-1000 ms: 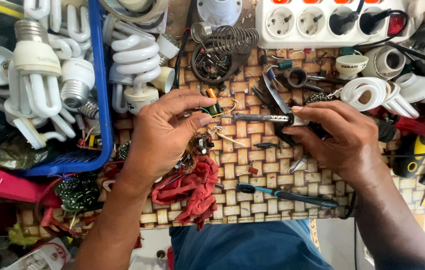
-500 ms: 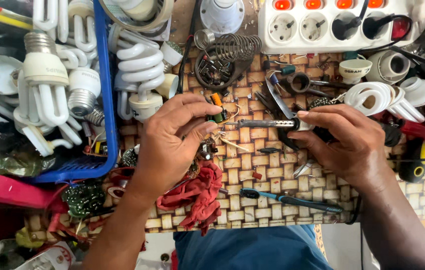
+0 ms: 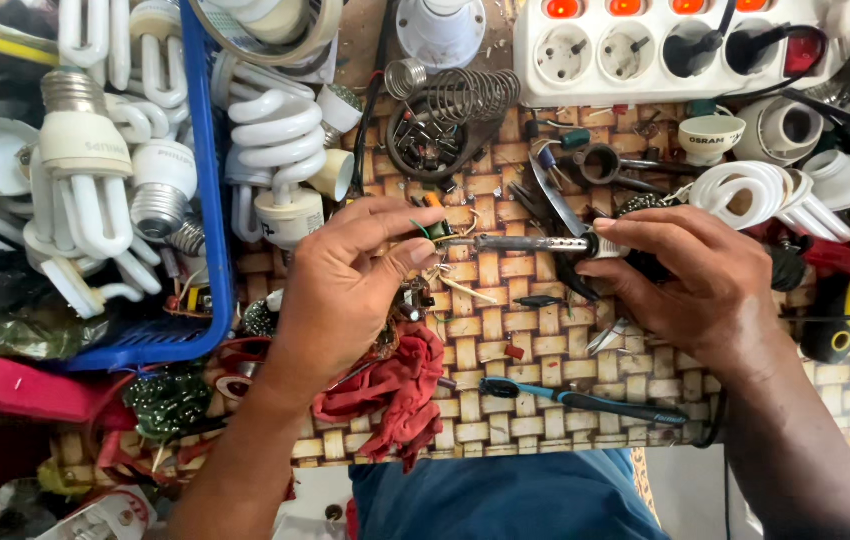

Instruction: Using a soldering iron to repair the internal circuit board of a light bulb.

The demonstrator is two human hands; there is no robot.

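Note:
My left hand (image 3: 350, 285) pinches a small electronic part with thin wire leads (image 3: 432, 228) between thumb and fingers, just above the woven mat (image 3: 505, 340). My right hand (image 3: 695, 285) grips the dark handle of a soldering iron (image 3: 525, 243), which lies level and points left. Its metal tip touches the small part at my left fingertips. A red rag (image 3: 395, 385) lies under my left wrist.
A blue crate (image 3: 207, 200) of spiral and tube lamps fills the left. A white power strip (image 3: 665, 45) with red switches lies at the top, a coil spring (image 3: 460, 95) beside it. A blue-handled tool (image 3: 585, 400), scissors, lamp bases and pliers litter the mat.
Both hands have come slightly closer together, and the iron's tip has moved left until it meets the part in my left fingers.

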